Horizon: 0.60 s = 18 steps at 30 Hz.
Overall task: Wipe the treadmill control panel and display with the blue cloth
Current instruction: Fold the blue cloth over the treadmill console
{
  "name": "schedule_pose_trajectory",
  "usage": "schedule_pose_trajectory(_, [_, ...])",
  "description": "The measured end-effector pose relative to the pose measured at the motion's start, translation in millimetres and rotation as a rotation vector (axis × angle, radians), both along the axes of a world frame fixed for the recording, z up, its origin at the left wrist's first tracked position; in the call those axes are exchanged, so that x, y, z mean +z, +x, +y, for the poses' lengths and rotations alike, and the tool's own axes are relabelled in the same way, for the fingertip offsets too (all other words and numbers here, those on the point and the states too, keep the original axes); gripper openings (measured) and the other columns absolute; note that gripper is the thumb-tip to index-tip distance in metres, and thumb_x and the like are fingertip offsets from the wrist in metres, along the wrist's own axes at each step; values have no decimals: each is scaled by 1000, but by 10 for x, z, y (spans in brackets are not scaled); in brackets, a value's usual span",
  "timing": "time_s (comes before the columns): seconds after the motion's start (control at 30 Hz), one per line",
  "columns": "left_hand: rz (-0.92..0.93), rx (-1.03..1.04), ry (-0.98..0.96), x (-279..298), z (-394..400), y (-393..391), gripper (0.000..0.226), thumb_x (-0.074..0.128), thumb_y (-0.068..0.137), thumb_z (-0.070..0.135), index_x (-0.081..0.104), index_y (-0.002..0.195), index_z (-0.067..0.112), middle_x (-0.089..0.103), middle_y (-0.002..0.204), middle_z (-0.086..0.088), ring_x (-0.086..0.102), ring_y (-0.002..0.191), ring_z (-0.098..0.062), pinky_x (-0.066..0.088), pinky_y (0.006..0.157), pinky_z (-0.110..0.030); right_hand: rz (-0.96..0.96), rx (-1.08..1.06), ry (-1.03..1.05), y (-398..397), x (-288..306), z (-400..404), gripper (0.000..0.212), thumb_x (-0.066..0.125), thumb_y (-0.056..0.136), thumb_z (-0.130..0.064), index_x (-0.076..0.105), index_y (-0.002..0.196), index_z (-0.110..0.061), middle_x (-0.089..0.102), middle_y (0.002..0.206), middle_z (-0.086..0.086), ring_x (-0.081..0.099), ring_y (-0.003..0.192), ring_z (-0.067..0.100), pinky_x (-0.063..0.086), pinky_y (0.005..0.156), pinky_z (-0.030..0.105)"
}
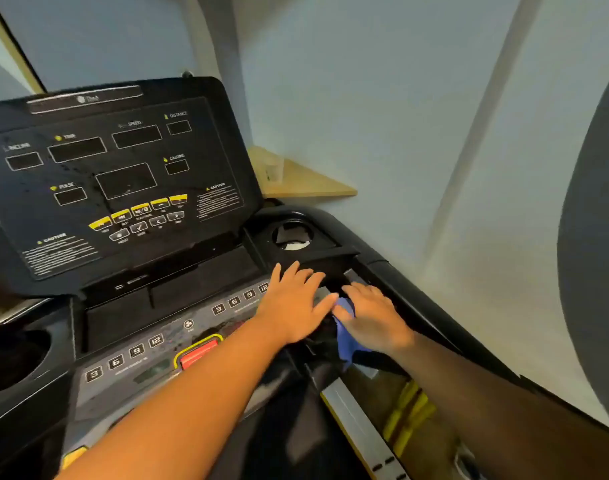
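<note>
**Treadmill console: cloth at the right end of the panel, display not yet reached**

At the far left, a round cup holder [15, 355] is noted in the console's black housing. Beside it, the tilted display [123, 174] is seen unlit, with specks and streaks visible across its dark face. Below the display, the grey control panel [147, 362] carries numbered keys and a red stop button [197, 353] framed in yellow.

Further right, the left hand [292, 303] is laid flat on the panel, palm down and fingers spread, gripping nothing. Just beside it, touching the thumb side, the blue cloth [348, 337] is found bunched at the panel's right end, with one corner trailing over the edge. The right hand [374, 318] is pressed down over the cloth, fingers curled upon it; whether it is pinched or merely pinned cannot be told. A second cup holder [292, 235] lies behind both hands.

The cloth is judged light, soft and limp, liable to fold and slip on smooth plastic. It is best gathered into a pad under the palm and fingers, so the loose corner is not dragged across the keys or the stop button.
</note>
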<state>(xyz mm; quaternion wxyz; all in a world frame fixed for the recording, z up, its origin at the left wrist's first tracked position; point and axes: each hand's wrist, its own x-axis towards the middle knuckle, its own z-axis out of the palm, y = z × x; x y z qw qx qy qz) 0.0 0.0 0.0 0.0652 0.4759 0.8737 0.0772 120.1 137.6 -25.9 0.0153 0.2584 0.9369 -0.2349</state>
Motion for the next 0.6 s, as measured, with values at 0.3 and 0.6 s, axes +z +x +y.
schedule_pose_trajectory(0.3, [-78, -80, -305, -72, 331, 264, 39, 41, 103, 34, 58, 136, 22, 64, 136, -6, 47, 137, -30, -3, 126, -59, 88, 64, 46, 231, -164, -84, 48, 63, 95, -31, 50, 139, -17, 59, 130, 2, 53, 123, 22, 48, 102, 36])
schedule_pose_trajectory(0.6, [-451, 60, 203, -2, 161, 73, 33, 57, 97, 24, 64, 129, 26, 73, 120, 1, 65, 114, -22, 42, 110, -41, 313, -248, -414, 22, 165, -9, 21, 61, 86, -10, 70, 104, -16, 68, 95, 3, 65, 92, 18, 55, 86, 34])
